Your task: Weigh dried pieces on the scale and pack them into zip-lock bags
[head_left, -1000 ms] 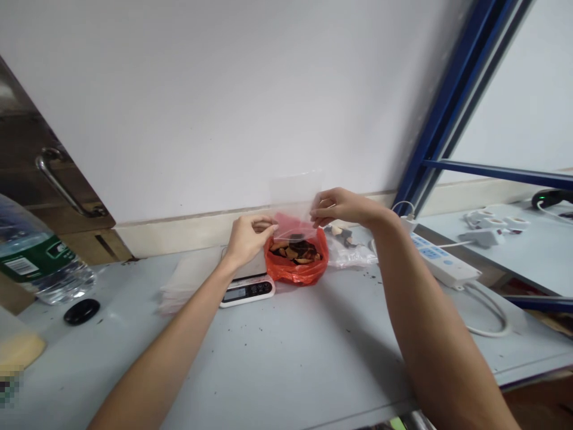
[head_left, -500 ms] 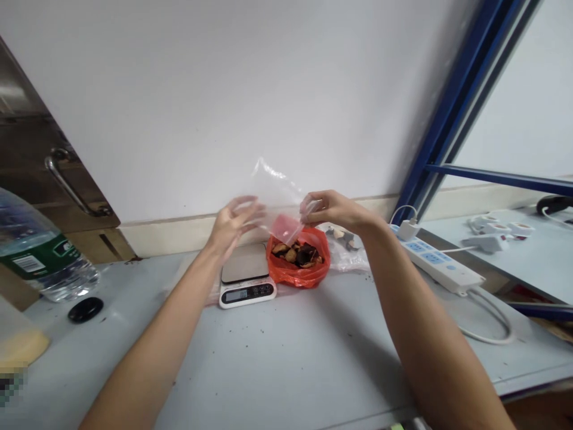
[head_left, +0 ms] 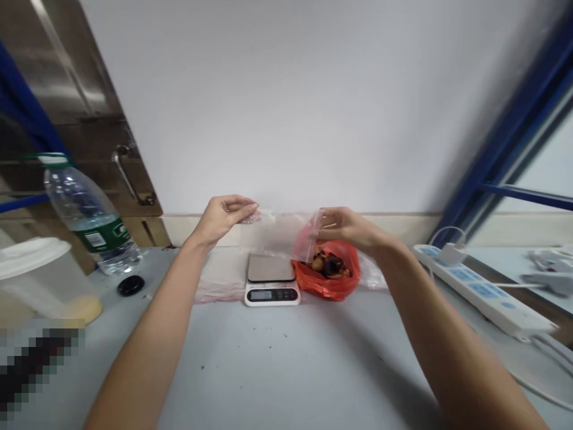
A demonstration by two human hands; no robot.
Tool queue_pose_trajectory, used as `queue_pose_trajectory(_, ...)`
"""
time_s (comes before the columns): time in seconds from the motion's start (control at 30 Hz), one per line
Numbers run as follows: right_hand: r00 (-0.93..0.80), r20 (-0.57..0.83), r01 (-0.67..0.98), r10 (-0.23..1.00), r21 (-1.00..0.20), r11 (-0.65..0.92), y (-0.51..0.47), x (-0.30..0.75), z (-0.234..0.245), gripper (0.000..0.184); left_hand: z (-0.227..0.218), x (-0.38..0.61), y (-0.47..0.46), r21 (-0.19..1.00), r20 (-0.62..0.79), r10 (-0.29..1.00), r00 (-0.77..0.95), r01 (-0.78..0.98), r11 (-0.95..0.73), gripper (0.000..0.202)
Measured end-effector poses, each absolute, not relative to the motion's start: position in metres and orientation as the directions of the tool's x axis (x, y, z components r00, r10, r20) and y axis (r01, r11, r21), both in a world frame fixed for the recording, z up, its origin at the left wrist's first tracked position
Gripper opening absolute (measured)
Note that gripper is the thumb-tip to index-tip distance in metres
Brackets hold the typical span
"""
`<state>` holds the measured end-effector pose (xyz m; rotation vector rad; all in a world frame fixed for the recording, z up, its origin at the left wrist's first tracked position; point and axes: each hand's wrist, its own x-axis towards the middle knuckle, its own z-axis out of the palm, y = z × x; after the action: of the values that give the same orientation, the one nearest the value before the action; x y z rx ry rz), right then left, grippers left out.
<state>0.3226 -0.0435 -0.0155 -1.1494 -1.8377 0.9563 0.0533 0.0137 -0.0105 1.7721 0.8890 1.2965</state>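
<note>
Clear bag [head_left: 278, 232]: thin, smooth plastic. Red bag [head_left: 326, 289]: crinkled, glossy plastic. Scale [head_left: 272, 295]: smooth white plastic; pan [head_left: 271, 269], matt metallic. Worktop [head_left: 268, 373]: smooth, low sheen.

Apparently a small workroom; grey bench [head_left: 268, 370], digital scale [head_left: 271, 269], long power strip [head_left: 484, 292], blue frame [head_left: 504, 143]

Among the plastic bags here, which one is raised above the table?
The clear bag held between the left hand and the right hand; the others, including the red bag, rest on the table.
</note>
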Motion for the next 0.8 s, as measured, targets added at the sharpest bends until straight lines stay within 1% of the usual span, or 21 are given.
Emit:
queue_pose_trajectory(0.1, -0.323, 0.283, 0.384, 0.903, -0.833, 0.398, -0.037, 0.298, -0.02, 0.02, -0.006, 0.02, 0.016, 0.845, 0.352, 0.882, 0.313, 0.3, -0.443, 0.056)
queue_pose_trajectory(0.17, -0.315, 0.349, 0.452, 0.883, -0.762, 0.463, -0.03, 0.276, -0.022, 0.011, -0.005, -0.004, 0.016, 0.814, 0.268, 0.903, 0.335, 0.423, -0.398, 0.061)
queue_pose_trajectory(0.2, -0.301, 0.392, 0.51, 0.869, -0.704, 0.494, -0.027, 0.264, -0.022, 0.01, -0.005, -0.015, 0.016, 0.799, 0.215, 0.916, 0.34, 0.478, -0.365, 0.064)
queue_pose_trajectory(0.27, -0.285, 0.496, 0.656, 0.821, -0.524, 0.544, -0.022, 0.237, -0.022, 0.019, -0.007, -0.035, 0.015, 0.771, 0.084, 0.939, 0.335, 0.574, -0.274, 0.069)
queue_pose_trajectory(0.33, -0.339, 0.569, 0.78, 0.749, -0.275, 0.562, -0.021, 0.209, -0.025, 0.029, -0.011, -0.05, 0.015, 0.756, -0.042, 0.95, 0.308, 0.632, -0.172, 0.072)
queue_pose_trajectory(0.37, -0.399, 0.568, 0.813, 0.72, -0.143, 0.564, -0.021, 0.195, -0.028, 0.033, -0.013, -0.055, 0.016, 0.75, -0.09, 0.952, 0.292, 0.649, -0.128, 0.073)
queue_pose_trajectory(0.43, -0.552, 0.479, 0.803, 0.683, 0.084, 0.591, -0.025, 0.171, -0.037, 0.036, -0.018, -0.062, 0.018, 0.73, -0.157, 0.952, 0.263, 0.68, -0.068, 0.073)
queue_pose_trajectory(0.47, -0.618, 0.412, 0.772, 0.669, 0.159, 0.616, -0.028, 0.161, -0.044, 0.035, -0.02, -0.064, 0.02, 0.713, -0.179, 0.951, 0.252, 0.699, -0.05, 0.073)
queue_pose_trajectory(0.5, -0.669, 0.336, 0.739, 0.663, 0.204, 0.642, -0.031, 0.152, -0.052, 0.034, -0.022, -0.065, 0.022, 0.696, -0.196, 0.949, 0.245, 0.717, -0.041, 0.073)
queue_pose_trajectory(0.57, -0.718, 0.185, 0.695, 0.671, 0.224, 0.683, -0.036, 0.14, -0.067, 0.033, -0.027, -0.064, 0.026, 0.665, -0.219, 0.942, 0.255, 0.746, -0.048, 0.072)
queue_pose_trajectory(0.63, -0.714, 0.073, 0.697, 0.697, 0.178, 0.695, -0.039, 0.134, -0.08, 0.031, -0.033, -0.06, 0.03, 0.638, -0.246, 0.92, 0.306, 0.766, -0.084, 0.072)
queue_pose_trajectory(0.7, -0.697, 0.023, 0.714, 0.717, 0.107, 0.692, -0.04, 0.133, -0.089, 0.031, -0.039, -0.055, 0.035, 0.607, -0.287, 0.878, 0.383, 0.782, -0.143, 0.073)
queue_pose_trajectory(0.8, -0.697, 0.013, 0.717, 0.717, 0.015, 0.697, -0.039, 0.135, -0.095, 0.03, -0.048, -0.046, 0.041, 0.557, -0.349, 0.808, 0.475, 0.798, -0.229, 0.073)
